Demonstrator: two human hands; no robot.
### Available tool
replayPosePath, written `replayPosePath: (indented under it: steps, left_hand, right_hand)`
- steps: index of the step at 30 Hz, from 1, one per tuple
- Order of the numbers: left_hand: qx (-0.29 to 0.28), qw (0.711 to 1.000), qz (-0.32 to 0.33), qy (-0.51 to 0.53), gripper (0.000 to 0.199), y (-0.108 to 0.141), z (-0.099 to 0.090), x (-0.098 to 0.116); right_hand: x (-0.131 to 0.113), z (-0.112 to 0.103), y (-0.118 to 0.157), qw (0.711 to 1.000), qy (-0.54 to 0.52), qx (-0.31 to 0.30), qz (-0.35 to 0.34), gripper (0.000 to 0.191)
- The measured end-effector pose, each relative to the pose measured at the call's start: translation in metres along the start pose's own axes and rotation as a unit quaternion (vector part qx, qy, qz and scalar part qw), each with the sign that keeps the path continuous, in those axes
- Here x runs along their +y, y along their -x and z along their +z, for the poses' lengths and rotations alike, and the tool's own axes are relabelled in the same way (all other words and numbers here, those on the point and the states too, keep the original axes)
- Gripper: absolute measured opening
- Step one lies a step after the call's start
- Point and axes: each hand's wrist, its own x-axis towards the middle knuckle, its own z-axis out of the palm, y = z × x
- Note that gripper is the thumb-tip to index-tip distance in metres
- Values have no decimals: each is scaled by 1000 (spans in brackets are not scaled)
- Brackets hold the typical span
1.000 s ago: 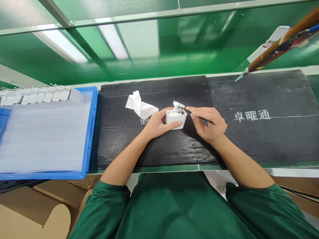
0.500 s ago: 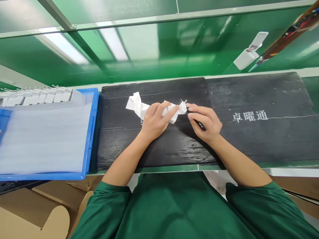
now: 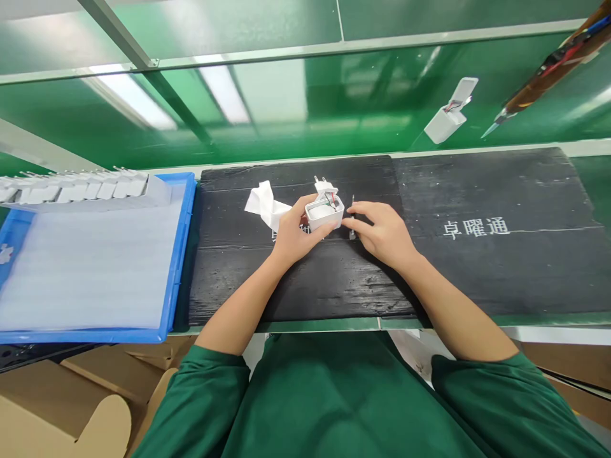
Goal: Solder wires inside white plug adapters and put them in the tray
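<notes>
white case [image 3: 319,214], left grip [image 3: 294,236] clasping, right grip [image 3: 386,233] parted

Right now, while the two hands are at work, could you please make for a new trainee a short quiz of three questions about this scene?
1. True or false: the left hand holds the white box, whose lid is open.

2. As the person sees it, where does the crumpled white sheet lie?
a) to the right of the box
b) inside the box
c) to the left of the box

3. What colour is the tray beside the black mat?

Key: 1. True; 2. c; 3. Blue.
</notes>
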Motion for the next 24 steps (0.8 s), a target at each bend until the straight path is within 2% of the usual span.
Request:
replayPosePath:
  steps: [3,6,9,14,18,21,24]
  left_hand:
    - [-4,997,-24,79,48,0,0,3]
    - [-6,990,-33,137,47,0,0,5]
    - [-7,982,-52,182,48,-1,-1,5]
    - [-30,953,-128,272,55,-2,0,2]
    - [-47,933,-158,321,56,-3,1,4]
    - [-57,937,-153,308,54,-3,0,4]
    - [-56,958,-125,254,53,-3,-1,3]
  right_hand:
    - [-5,1,0,995,-19,-87,-53,27]
    - [-9,2,0,986,-43,-134,-87,28]
    - [-9,2,0,989,-58,-116,-74,30]
    - [-6,-1,-2,997,-49,-53,-31,29]
    - [-6,-1,-1,997,-53,-50,-19,28]
    - [-6,0,-1,997,-60,-42,-11,29]
    - [-5,2,0,997,-73,-18,3,32]
